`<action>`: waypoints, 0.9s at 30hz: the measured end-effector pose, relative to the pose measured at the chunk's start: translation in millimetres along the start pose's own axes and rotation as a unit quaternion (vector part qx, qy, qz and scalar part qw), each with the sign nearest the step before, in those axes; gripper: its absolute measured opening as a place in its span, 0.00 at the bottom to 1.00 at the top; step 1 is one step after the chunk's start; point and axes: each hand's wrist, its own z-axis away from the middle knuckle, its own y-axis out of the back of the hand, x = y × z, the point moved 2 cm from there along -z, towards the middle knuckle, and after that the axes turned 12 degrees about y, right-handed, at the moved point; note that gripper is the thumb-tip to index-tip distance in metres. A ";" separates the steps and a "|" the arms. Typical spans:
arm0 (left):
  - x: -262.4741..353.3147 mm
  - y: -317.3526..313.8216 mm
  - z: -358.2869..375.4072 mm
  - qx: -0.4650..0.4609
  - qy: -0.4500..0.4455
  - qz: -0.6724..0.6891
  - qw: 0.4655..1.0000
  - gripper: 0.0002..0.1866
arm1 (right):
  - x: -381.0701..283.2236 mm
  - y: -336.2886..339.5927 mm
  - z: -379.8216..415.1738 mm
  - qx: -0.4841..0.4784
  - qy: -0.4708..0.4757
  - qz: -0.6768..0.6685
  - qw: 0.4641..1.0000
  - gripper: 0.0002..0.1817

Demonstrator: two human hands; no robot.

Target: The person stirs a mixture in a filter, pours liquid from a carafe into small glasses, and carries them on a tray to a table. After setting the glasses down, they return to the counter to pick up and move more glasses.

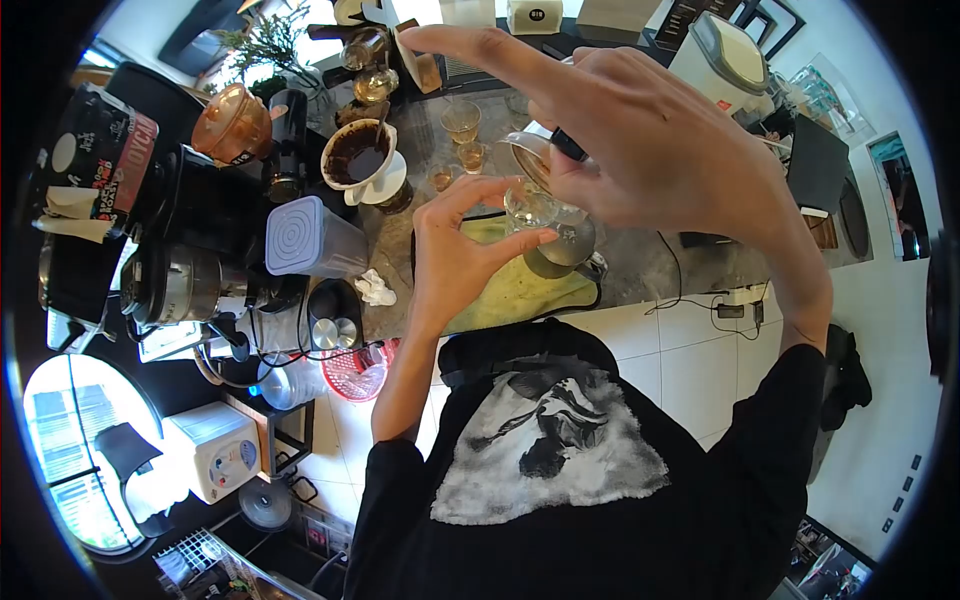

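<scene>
- While your left hand (455,255) pinches one small clear glass cup (528,207), your right hand (640,140) grips a black-handled steel pitcher (535,160).
- Three small glasses (461,121) hold amber liquid.
- One white dripper (358,160) holds dark coffee grounds.

clear glossy glass cup (530,207), matt green cloth (510,290), shiny metal pitcher (565,250).

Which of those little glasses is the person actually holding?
The clear glass pinched by the left hand, over the green cloth. The three small glasses farther back stand untouched on the counter, holding amber liquid.
</scene>
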 end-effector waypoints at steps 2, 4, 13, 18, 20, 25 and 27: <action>-1.3 0.4 0.2 0.013 -0.014 0.007 1.000 0.26 | 5.4 -9.3 1.9 0.038 0.025 0.003 0.999 0.52; -1.0 1.3 0.2 0.015 -0.008 0.003 1.000 0.26 | 5.7 -11.1 1.8 0.076 0.051 0.007 0.996 0.52; -6.7 1.6 -3.2 0.015 -0.008 0.011 1.000 0.26 | -13.5 9.6 -7.1 -0.020 0.016 0.035 0.999 0.47; -4.7 1.6 -5.5 0.018 -0.014 0.018 1.000 0.25 | -9.3 3.5 -3.9 0.083 0.065 0.023 0.994 0.45; -4.5 2.2 -5.5 0.018 -0.011 0.019 1.000 0.25 | -10.8 8.1 -7.6 0.040 0.041 0.019 0.998 0.46; -6.1 1.8 -6.6 0.013 -0.001 0.010 1.000 0.25 | -7.4 2.1 -7.1 0.028 0.037 0.042 0.998 0.46; -5.2 1.4 -7.3 0.019 -0.011 0.007 1.000 0.26 | -5.8 1.2 -9.8 -0.003 0.002 0.006 1.000 0.49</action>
